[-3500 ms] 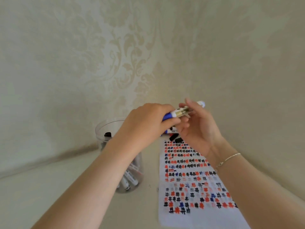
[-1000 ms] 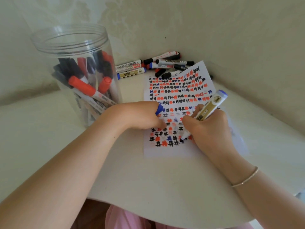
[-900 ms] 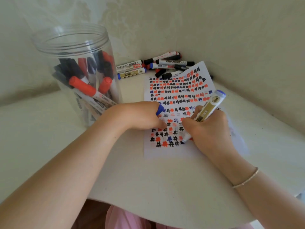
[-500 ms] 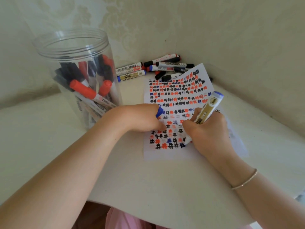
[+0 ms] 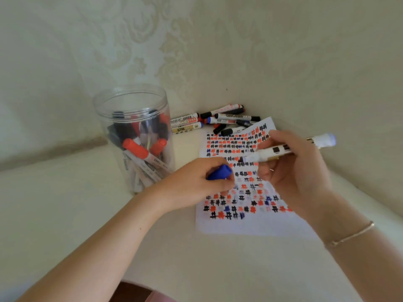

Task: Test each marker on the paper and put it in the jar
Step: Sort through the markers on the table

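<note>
Head view, right hand (image 5: 292, 177): grasps an uncapped blue marker (image 5: 283, 150), lifted clear of the paper, lying roughly level, tip toward the left hand.
Head view, left hand (image 5: 196, 184): curled round the blue cap (image 5: 219, 172), low over the paper, just beside the marker's tip.
Head view, paper (image 5: 250, 223): flat on the counter (image 5: 87, 214), packed with rows of black, red and blue hash marks; bare strip only along the near edge.
Step in hand: likely recapping, test stroke apparently made; drop into the jar not yet done.
Progress: well along, judging by the filled sheet and the stocked jar.
Left to do: pile of loose markers (image 5: 218, 120) at the far corner by the wall, touching the paper's far edge, presumably untested.
Jar (image 5: 135, 136): clear plastic, lidless, upright, left of the paper; holds many markers with red and black caps, leaning and crossing.
</note>
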Demonstrator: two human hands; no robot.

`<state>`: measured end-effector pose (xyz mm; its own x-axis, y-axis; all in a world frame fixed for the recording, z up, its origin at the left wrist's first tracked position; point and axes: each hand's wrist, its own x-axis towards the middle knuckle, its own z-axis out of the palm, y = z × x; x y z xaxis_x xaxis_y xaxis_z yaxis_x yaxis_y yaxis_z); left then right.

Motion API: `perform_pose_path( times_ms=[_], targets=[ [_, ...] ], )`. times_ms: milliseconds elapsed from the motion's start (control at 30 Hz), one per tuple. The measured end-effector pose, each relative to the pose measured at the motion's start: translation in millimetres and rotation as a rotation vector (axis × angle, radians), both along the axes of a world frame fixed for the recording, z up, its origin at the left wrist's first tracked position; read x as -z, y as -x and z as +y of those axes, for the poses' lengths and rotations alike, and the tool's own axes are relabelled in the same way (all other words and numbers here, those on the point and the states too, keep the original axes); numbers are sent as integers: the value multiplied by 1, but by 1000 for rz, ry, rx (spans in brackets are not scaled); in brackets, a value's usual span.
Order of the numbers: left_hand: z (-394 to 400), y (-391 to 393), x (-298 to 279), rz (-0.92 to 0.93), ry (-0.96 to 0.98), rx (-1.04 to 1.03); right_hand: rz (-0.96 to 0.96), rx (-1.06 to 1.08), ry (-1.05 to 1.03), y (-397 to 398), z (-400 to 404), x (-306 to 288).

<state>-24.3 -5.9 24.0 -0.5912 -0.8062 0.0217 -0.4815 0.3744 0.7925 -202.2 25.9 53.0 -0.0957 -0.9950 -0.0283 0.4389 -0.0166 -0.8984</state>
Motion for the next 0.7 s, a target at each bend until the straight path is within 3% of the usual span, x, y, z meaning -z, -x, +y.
perform_pose_path(
  times_ms=[167,433,600,700],
  targets=[
    [1,-1,-9,111,-67,29,113,86,75,-14,-1,-5],
    [2,1,-22,88,-29,15,304,63,88,-23,-9,-2],
    [4,1,-30,254,-100,-31,315,42,120,-18,-17,-12],
    [4,1,-33,247,-78,-13,284,13,121,-17,-19,-17]
  ],
)
